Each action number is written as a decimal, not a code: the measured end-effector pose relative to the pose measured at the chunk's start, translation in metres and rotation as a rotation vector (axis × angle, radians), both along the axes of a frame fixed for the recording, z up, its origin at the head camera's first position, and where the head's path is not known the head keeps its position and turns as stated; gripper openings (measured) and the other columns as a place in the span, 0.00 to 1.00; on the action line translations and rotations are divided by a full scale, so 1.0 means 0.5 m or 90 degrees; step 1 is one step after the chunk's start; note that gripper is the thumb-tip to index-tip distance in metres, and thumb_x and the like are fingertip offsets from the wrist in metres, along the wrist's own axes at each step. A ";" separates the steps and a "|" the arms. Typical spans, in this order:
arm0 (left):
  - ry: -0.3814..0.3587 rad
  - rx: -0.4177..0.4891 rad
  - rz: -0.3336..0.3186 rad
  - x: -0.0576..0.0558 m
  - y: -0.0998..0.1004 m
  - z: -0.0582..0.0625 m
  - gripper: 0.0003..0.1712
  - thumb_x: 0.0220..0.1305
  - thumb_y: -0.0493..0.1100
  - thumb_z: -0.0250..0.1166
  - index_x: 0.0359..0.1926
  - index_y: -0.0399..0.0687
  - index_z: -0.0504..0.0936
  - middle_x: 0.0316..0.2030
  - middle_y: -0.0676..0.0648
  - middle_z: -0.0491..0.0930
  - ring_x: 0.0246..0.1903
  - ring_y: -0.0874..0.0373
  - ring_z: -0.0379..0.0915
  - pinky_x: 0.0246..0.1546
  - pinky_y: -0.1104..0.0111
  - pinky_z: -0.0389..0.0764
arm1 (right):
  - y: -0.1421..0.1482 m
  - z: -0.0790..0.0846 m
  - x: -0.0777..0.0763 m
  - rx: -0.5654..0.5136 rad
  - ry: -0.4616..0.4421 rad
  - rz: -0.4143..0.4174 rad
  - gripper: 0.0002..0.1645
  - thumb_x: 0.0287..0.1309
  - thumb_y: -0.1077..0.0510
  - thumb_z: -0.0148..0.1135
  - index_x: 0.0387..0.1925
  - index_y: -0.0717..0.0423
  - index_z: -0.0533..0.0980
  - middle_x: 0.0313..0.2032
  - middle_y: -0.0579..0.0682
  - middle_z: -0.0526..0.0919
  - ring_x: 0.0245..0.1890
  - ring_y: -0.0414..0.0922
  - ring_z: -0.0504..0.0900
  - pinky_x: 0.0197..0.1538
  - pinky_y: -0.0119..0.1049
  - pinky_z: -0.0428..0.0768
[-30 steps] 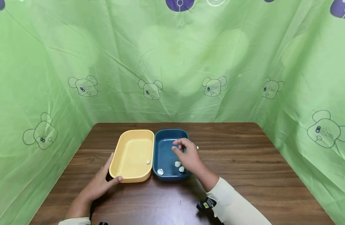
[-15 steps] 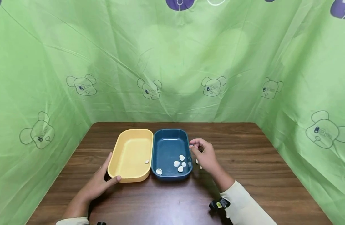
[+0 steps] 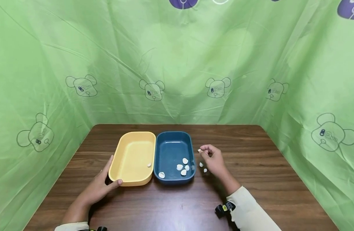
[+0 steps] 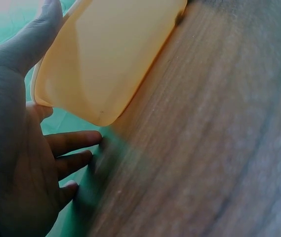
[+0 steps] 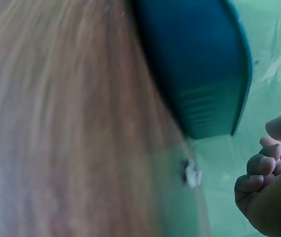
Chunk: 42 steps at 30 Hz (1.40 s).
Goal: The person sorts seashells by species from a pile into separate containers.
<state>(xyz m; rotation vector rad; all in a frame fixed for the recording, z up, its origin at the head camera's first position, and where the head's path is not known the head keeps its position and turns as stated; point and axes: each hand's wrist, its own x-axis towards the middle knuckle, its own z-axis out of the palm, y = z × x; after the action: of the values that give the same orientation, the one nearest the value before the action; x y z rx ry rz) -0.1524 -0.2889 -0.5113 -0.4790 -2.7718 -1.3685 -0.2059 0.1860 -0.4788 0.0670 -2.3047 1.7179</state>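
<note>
In the head view my right hand (image 3: pixel 213 159) is just right of the blue bin (image 3: pixel 155 150), pinching a small white shell (image 3: pixel 199 150) between thumb and fingertips. Two more white shells lie on the table under that hand, one (image 3: pixel 201 164) nearer the bin and a smaller one (image 3: pixel 205 170). Several shells (image 3: pixel 179 167) are in the blue bin, mostly toward its near right. A yellow bin (image 3: pixel 133 184) stands against the blue one and contains one small whitish piece (image 3: pixel 149 165). My left hand (image 3: pixel 98 187) rests at its near left corner, thumb on the front, straight fingers along the side.
Both bins stand on a dark wood table (image 3: pixel 237 138). Green printed cloth (image 3: pixel 177 106) hangs behind it and on both sides. A black wrist device (image 3: pixel 224 209) sits by the right cuff.
My right hand has moved right, from over the blue bin to the table beside it, and now pinches a shell. More shells show in the bin. The left hand stays at the yellow bin.
</note>
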 end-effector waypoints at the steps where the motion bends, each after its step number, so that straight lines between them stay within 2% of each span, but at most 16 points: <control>1: 0.002 -0.002 0.002 0.001 0.000 0.000 0.68 0.69 0.48 0.76 0.91 0.62 0.34 0.86 0.27 0.45 0.81 0.23 0.47 0.84 0.54 0.47 | 0.003 -0.005 -0.004 -0.002 -0.003 -0.003 0.08 0.68 0.72 0.67 0.46 0.75 0.84 0.27 0.49 0.76 0.27 0.34 0.72 0.33 0.24 0.69; 3: 0.003 -0.004 0.004 0.002 0.000 0.001 0.68 0.69 0.48 0.76 0.91 0.62 0.34 0.86 0.26 0.46 0.81 0.23 0.48 0.84 0.54 0.48 | 0.009 -0.014 -0.010 -0.007 -0.009 -0.008 0.08 0.68 0.72 0.67 0.46 0.75 0.84 0.27 0.50 0.76 0.26 0.34 0.71 0.32 0.24 0.69; 4: 0.005 -0.005 0.005 0.001 0.000 0.001 0.68 0.69 0.48 0.76 0.91 0.62 0.34 0.86 0.26 0.47 0.81 0.22 0.48 0.84 0.51 0.49 | 0.012 -0.019 -0.013 -0.008 -0.013 -0.011 0.08 0.68 0.72 0.66 0.46 0.75 0.84 0.27 0.49 0.76 0.26 0.33 0.71 0.32 0.24 0.69; 7: 0.006 -0.006 0.004 -0.001 0.001 0.003 0.69 0.68 0.48 0.76 0.91 0.62 0.34 0.85 0.25 0.49 0.80 0.21 0.49 0.76 0.27 0.53 | 0.021 -0.029 -0.018 -0.012 -0.025 -0.018 0.09 0.69 0.72 0.66 0.47 0.74 0.84 0.28 0.48 0.76 0.26 0.33 0.72 0.31 0.24 0.70; 9: 0.007 -0.004 0.004 -0.002 0.002 0.003 0.69 0.67 0.48 0.77 0.91 0.61 0.35 0.85 0.24 0.49 0.80 0.20 0.49 0.72 0.22 0.55 | 0.025 -0.034 -0.020 -0.010 -0.031 -0.020 0.09 0.69 0.71 0.66 0.48 0.73 0.84 0.29 0.48 0.76 0.27 0.33 0.73 0.32 0.25 0.71; 20: 0.005 -0.007 0.009 -0.001 0.001 0.002 0.69 0.67 0.48 0.77 0.91 0.61 0.35 0.85 0.25 0.49 0.80 0.21 0.49 0.72 0.22 0.55 | 0.042 -0.079 -0.044 0.012 -0.035 -0.032 0.10 0.70 0.70 0.67 0.49 0.74 0.83 0.31 0.52 0.78 0.30 0.34 0.73 0.35 0.24 0.72; 26: 0.003 -0.010 0.007 0.000 0.001 0.003 0.69 0.68 0.49 0.76 0.91 0.60 0.34 0.86 0.27 0.47 0.81 0.22 0.48 0.76 0.26 0.54 | 0.048 -0.091 -0.060 0.077 -0.052 -0.027 0.13 0.68 0.67 0.69 0.51 0.72 0.83 0.28 0.49 0.77 0.27 0.34 0.72 0.33 0.27 0.71; 29: 0.002 -0.013 0.006 0.001 0.002 0.003 0.69 0.68 0.49 0.76 0.91 0.60 0.34 0.86 0.27 0.47 0.81 0.23 0.49 0.76 0.27 0.54 | 0.050 -0.094 -0.069 0.119 -0.057 -0.026 0.15 0.67 0.66 0.71 0.52 0.71 0.83 0.26 0.47 0.76 0.26 0.36 0.72 0.33 0.28 0.72; 31: 0.000 -0.011 0.006 0.002 0.003 0.003 0.69 0.68 0.49 0.76 0.91 0.59 0.34 0.86 0.27 0.47 0.81 0.22 0.49 0.73 0.24 0.55 | 0.052 -0.092 -0.075 0.148 -0.062 -0.030 0.16 0.66 0.65 0.73 0.52 0.69 0.84 0.26 0.47 0.76 0.27 0.37 0.73 0.34 0.29 0.72; 36: -0.002 -0.013 0.008 0.003 0.004 0.003 0.69 0.68 0.49 0.76 0.91 0.59 0.34 0.86 0.26 0.48 0.81 0.21 0.49 0.73 0.23 0.55 | 0.054 -0.085 -0.084 0.203 -0.099 -0.036 0.18 0.67 0.59 0.75 0.55 0.62 0.87 0.29 0.47 0.79 0.32 0.40 0.75 0.38 0.32 0.73; 42: -0.002 -0.012 0.011 0.004 0.002 0.006 0.69 0.68 0.49 0.77 0.91 0.60 0.34 0.86 0.26 0.47 0.81 0.21 0.48 0.72 0.22 0.55 | 0.051 -0.082 -0.094 0.218 -0.123 -0.031 0.19 0.66 0.56 0.76 0.55 0.61 0.88 0.27 0.45 0.78 0.30 0.39 0.75 0.38 0.33 0.73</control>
<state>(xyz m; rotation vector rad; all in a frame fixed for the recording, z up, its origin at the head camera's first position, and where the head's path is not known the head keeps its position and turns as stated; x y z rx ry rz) -0.1506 -0.2877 -0.5085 -0.4535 -2.7869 -1.3409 -0.2528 0.2117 -0.5198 -0.0931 -2.6959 1.3424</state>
